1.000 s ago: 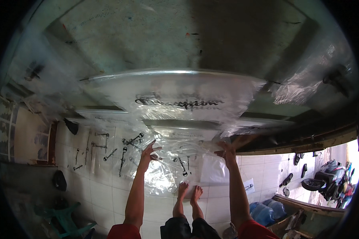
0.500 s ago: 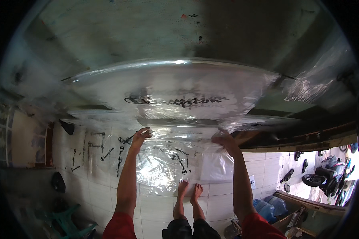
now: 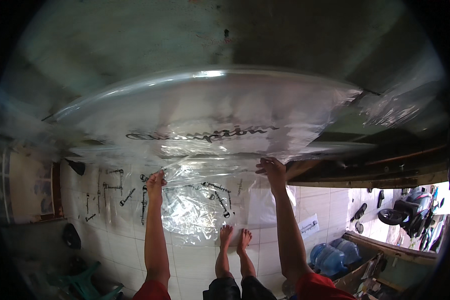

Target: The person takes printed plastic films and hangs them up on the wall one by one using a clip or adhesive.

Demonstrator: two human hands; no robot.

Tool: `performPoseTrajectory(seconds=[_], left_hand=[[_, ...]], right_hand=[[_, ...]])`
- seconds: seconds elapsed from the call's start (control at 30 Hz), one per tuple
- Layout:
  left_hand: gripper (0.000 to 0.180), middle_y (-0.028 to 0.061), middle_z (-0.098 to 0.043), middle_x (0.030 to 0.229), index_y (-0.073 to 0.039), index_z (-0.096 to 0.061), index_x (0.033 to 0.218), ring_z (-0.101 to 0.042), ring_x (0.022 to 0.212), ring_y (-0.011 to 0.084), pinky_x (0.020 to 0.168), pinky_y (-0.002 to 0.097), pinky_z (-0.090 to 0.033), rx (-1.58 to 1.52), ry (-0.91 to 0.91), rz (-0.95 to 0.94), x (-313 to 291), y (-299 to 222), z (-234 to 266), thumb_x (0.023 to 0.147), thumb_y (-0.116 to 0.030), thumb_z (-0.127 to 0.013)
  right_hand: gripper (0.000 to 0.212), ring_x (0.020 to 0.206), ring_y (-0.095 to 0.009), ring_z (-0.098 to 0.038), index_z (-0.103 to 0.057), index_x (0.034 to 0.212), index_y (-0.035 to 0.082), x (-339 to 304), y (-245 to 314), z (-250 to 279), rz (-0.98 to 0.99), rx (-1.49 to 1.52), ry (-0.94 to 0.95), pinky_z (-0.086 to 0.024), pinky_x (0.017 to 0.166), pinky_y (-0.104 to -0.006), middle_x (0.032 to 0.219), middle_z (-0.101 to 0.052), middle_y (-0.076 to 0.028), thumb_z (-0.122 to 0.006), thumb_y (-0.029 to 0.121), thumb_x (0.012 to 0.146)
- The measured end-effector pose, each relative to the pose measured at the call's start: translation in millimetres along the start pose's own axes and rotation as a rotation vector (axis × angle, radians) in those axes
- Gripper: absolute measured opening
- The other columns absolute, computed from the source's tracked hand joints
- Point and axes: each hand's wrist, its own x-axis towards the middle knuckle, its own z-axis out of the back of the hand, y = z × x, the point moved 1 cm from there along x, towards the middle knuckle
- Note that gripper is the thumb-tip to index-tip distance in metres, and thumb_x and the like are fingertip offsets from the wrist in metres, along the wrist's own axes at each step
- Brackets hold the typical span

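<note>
A wide, clear plastic sheet (image 3: pixel 265 107) with black script lettering lies across the table top in front of me, its far edge bowed and shiny. My left hand (image 3: pixel 156 180) is closed in a pinch on the near edge of the plastic, beyond the table's front. Farther right, my right hand (image 3: pixel 272 166) pinches the same edge, slightly higher, by the table's rim. Between the two hands the edge is stretched. Below hangs or lies more crumpled clear plastic (image 3: pixel 187 215) with black print; its exact layering cannot be made out.
Another crumpled clear sheet (image 3: pixel 397 107) rests at the table's right. A printed white sheet (image 3: pixel 309 226) lies on the tiled floor. Blue water jugs (image 3: pixel 330 259) stand at lower right, a green plastic chair (image 3: pixel 85 280) at lower left. A motorcycle (image 3: pixel 407 212) stands outside on the right.
My left hand has moved left and slightly nearer to me, still pinching the plastic. My right hand has shifted a little left. The lettered sheet has slid left and toward me.
</note>
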Motion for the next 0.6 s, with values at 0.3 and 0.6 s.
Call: performPoseTrajectory(seconds=[0.3,0.6], left_hand=[[0.022,-0.0038,-0.055,0.07,-0.012,-0.059,0.078,-0.05,0.066,0.0054,0.065,0.0229,-0.041,-0.194,-0.186,-0.13,-9.9,-20.8,-15.7,0.094,-0.026,-0.06],[0.021,-0.0008,-0.052,0.072,-0.004,-0.058,0.086,-0.047,0.063,0.0075,0.06,0.0232,-0.04,-0.139,-0.232,-0.36,9.1,16.2,-13.2,0.096,-0.022,-0.056]], right_hand=[[0.022,0.061,-0.019,-0.067,-0.064,0.103,-0.007,31.2,-24.2,7.9,0.244,-0.552,0.07,-0.054,0.056,-0.0281,0.082,-0.068,-0.014,-0.061,0.006,0.085],[0.031,0.084,-0.025,-0.065,-0.053,0.113,-0.004,71.7,-102.8,17.9,0.136,-0.68,0.057,-0.054,0.068,-0.0372,0.11,-0.06,-0.017,-0.056,0.005,0.084]])
